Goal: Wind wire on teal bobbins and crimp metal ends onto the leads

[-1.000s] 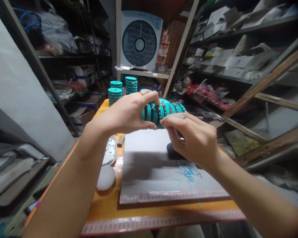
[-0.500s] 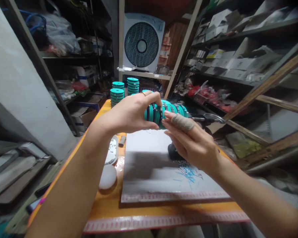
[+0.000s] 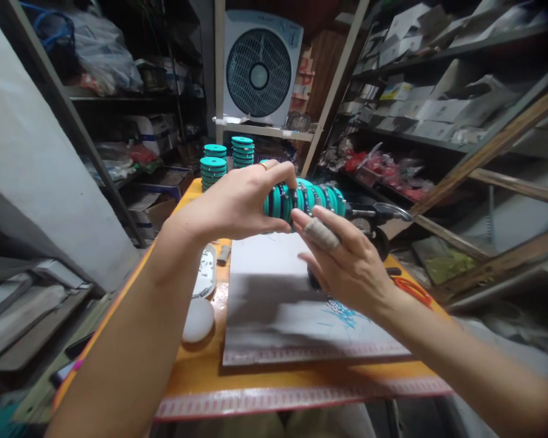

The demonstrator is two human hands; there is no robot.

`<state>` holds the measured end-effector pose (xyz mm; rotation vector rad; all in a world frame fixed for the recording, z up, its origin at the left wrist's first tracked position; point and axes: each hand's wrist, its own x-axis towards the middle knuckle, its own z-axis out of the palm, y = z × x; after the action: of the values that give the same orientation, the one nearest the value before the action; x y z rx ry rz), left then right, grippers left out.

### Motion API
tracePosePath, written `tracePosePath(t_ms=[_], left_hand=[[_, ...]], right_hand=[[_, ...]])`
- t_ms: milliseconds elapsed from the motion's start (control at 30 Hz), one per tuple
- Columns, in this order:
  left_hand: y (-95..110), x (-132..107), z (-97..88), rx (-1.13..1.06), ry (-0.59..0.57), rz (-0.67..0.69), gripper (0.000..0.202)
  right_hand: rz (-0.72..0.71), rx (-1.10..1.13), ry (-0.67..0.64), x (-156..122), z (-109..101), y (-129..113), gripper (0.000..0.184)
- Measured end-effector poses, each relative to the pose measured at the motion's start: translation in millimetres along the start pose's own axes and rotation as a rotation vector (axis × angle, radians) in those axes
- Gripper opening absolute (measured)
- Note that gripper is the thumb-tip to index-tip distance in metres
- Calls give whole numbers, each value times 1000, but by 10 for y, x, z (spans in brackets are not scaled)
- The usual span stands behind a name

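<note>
My left hand is wrapped round the near end of a row of teal spools, held sideways above the table. A ring shows on one of its fingers. My right hand hovers just below and in front of the row, fingers loosely spread, the bandaged finger close to the spools and holding nothing. Both hands are over a grey mat that lies on the orange table.
Three stacks of teal spools stand at the table's far end. A white tray and white lid lie left of the mat. Blue wire scraps, a metal tool, crowded shelves and a fan surround the table.
My right hand has drawn back from the spools and opened, its fingers going from a pinch at the row to a loose spread below it. The left hand keeps its grip.
</note>
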<state>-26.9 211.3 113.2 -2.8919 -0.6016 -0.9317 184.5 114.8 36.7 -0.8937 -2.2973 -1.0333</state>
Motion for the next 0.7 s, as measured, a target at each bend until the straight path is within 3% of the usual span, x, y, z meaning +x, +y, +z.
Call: tracePosePath(t_ms=[100, 233, 367, 467, 567, 700], left_hand=[[2, -13, -11, -17, -11, -9, 42], [14, -29, -28, -20, -19, -16, 44], [14, -36, -38, -17, -28, -32, 44], [3, -40, -36, -21, -24, -21, 44], [-11, -45, -25, -28, -21, -24, 46], [-21, -49, -8, -33, -14, -18, 46]], right_hand=[[137, 188, -149, -53, 69, -276, 51], [507, 394, -635, 45, 483, -466, 52], [658, 345, -671, 251, 950, -390, 59], [704, 343, -674, 308, 1095, -350, 61], [739, 366, -706, 239, 1059, -383, 63], [769, 429, -737, 43, 825, -467, 64]])
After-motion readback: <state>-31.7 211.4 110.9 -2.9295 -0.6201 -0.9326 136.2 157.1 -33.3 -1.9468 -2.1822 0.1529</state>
